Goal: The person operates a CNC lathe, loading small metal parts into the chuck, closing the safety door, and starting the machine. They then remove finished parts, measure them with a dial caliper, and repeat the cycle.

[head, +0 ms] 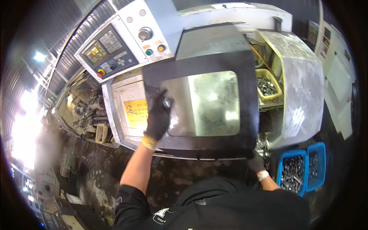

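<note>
My left hand [158, 119], in a dark work glove with a yellow cuff, is closed around the handle [166, 103] of a machine's sliding door [207, 143]. The door is dark-framed, and its window [215, 106] reflects light. My right hand [256, 162], also gloved, is low by the door's bottom right corner. It is blurred and partly dark, so its fingers and anything in them cannot be made out. To the right of the door, an opening shows a yellow plastic basket [268, 96] holding small metal parts.
A control panel [109, 51] with a lit screen, buttons and a red emergency stop [99, 75] is at upper left. Two blue plastic baskets [306, 172] of metal pieces stand at lower right. Another machine's open bay [86, 106] holds metal debris. The floor [178, 175] looks stained.
</note>
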Demonstrator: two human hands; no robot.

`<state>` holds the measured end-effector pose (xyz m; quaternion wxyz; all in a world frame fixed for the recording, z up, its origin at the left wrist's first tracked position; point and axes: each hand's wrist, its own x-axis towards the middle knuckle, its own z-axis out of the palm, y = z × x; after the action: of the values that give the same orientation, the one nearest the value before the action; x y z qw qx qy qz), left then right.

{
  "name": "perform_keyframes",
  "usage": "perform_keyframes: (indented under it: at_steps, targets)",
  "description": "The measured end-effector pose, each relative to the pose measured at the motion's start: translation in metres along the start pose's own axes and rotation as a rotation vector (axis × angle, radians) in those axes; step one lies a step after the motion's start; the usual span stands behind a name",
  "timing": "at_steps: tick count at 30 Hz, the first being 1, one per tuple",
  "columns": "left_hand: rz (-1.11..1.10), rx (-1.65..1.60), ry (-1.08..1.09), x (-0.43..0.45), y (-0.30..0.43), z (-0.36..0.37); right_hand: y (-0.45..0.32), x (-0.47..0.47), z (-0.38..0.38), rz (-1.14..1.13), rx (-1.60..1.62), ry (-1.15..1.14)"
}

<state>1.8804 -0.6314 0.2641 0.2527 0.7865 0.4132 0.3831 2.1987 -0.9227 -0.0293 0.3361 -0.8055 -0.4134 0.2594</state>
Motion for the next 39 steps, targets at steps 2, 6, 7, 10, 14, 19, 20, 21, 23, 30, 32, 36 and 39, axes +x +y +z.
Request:
perform_keyframes:
  at_steps: [2,6,7,10,14,19,20,21,23,30,32,36,39]
  targets:
    - [0.206,0.211,0.211,0.064,-0.008,-0.026,0.041,0.005,-0.007,-0.174,0.102,0.054]
    - [0.374,0.451,0.342,0.141,-0.027,-0.025,0.153,0.011,0.004,-0.013,0.693,-0.29]
    - [0.369,0.526,0.255,0.152,-0.044,-0.033,0.181,0.012,0.017,-0.107,0.387,-0.327]
    - [0.261,0.436,0.318,0.155,-0.03,-0.011,0.218,0.007,0.023,-0.531,-0.702,-0.275]
    - [0.394,0.662,0.219,0.164,-0.026,-0.008,0.217,0.03,0.034,-0.368,-0.687,-0.438]
    - [0.413,0.46,0.312,0.155,-0.036,-0.017,0.177,0.094,0.076,-0.415,-0.675,-0.565]
    - [0.414,0.382,0.38,0.143,-0.047,-0.019,0.162,0.104,0.09,-0.442,-0.666,-0.594]
    - [0.115,0.369,0.24,0.127,-0.035,-0.013,0.153,0.11,0.097,-0.435,-0.666,-0.605]
    - [0.148,0.363,0.316,0.056,-0.08,-0.012,0.121,0.122,0.126,-0.511,-0.663,-0.671]
    - [-1.006,0.13,0.294,-0.397,-0.132,0.006,0.011,0.106,0.229,-0.769,-0.719,-0.861]
    - [-1.324,0.136,0.314,-0.559,-0.096,0.009,-0.017,0.085,0.26,-0.848,-0.763,-0.921]
    - [-1.97,-0.103,0.752,-0.881,0.021,0.059,-0.07,0.02,0.327,-1.03,-0.907,-1.012]
    - [-2.268,0.229,1.122,-1.089,0.14,0.142,-0.102,-0.052,0.391,-1.189,-1.039,-1.098]
